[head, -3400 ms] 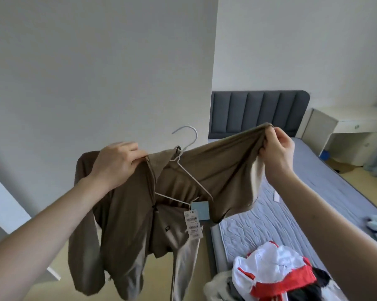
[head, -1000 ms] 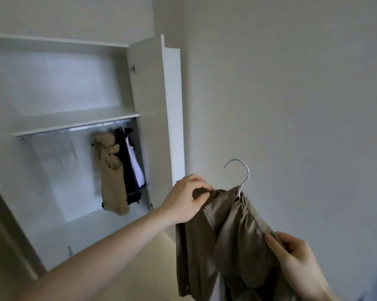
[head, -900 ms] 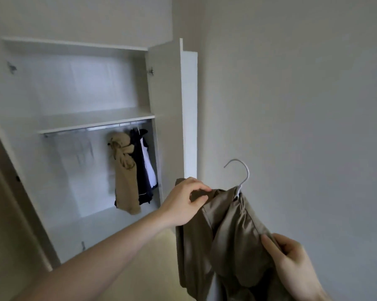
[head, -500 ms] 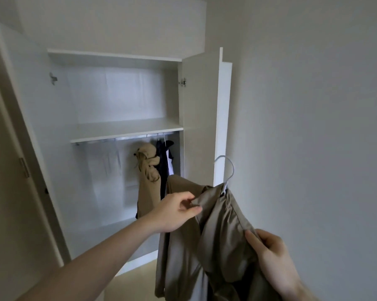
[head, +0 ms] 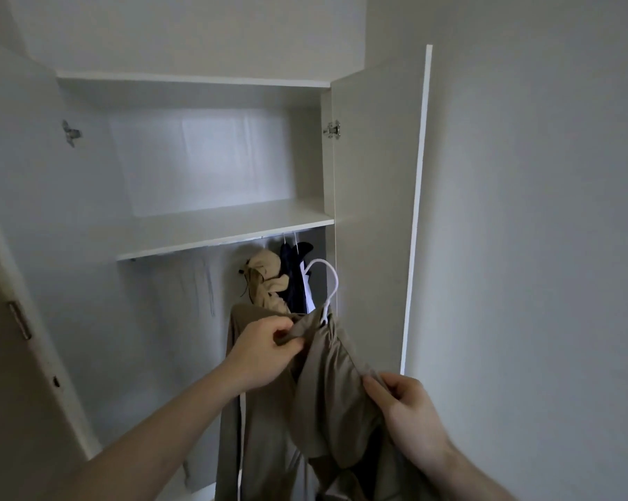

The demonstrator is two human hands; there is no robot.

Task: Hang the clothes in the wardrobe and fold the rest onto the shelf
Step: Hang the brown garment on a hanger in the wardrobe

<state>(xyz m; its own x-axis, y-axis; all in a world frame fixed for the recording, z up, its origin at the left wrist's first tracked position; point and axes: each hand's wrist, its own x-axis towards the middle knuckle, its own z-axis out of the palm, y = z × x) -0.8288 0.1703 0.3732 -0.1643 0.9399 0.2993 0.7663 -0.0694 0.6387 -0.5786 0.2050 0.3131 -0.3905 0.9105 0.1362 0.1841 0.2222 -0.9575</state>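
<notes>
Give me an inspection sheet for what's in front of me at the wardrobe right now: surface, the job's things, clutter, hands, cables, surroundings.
Surface: white shelf above the rail; nothing seen on the part in view.
Job's things: khaki garment on a white hanger, held in front of the open wardrobe, not yet on the rail. Tan garment and dark garment already hang at the rail's right end.
Clutter: nothing seen.
Hands: left hand pinches the khaki garment near the hanger's neck; right hand grips its fabric lower down.
Cables: nothing seen.
Surroundings: right wardrobe door open, hinge visible; plain wall to the right.
</notes>
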